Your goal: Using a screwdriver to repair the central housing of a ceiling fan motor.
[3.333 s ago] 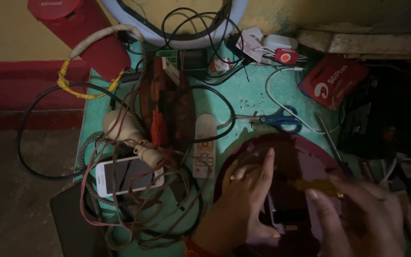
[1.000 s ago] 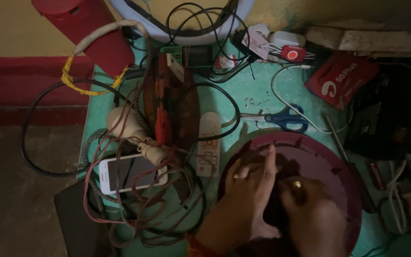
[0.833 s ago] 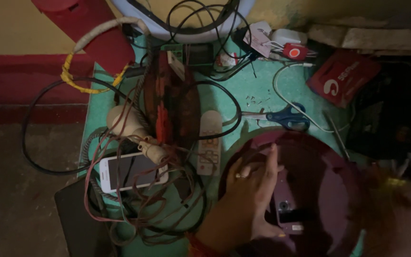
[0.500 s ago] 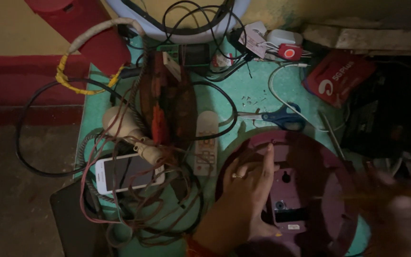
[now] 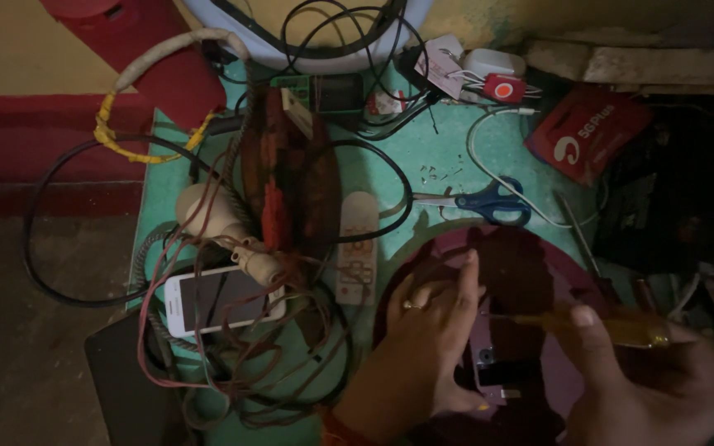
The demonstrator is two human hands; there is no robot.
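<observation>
You are pressing your left hand [image 5: 431, 330] flat, fingers spread, on the round maroon appliance base [image 5: 530, 272], which is lying at the near right end of the green table [image 5: 440, 157]. Your right hand [image 5: 654, 380] is closed around a yellow-handled screwdriver [image 5: 613, 326], holding it level, with the shaft pointing left toward the small pale plate [image 5: 489, 363] set in the middle of the base, just beside your left fingers.

Just beyond the base, blue-handled scissors [image 5: 489, 202] are lying on the table, with a scatter of small screws [image 5: 440, 173] a little farther off. Left of the base, a pale remote control [image 5: 359, 248] is lying lengthwise, and farther left a white phone [image 5: 221, 297] is sitting under a tangle of red and black wires [image 5: 233, 363]. Far behind the base, a red packet [image 5: 588, 140] is resting at the table's back right corner. No container is showing its contents here.
</observation>
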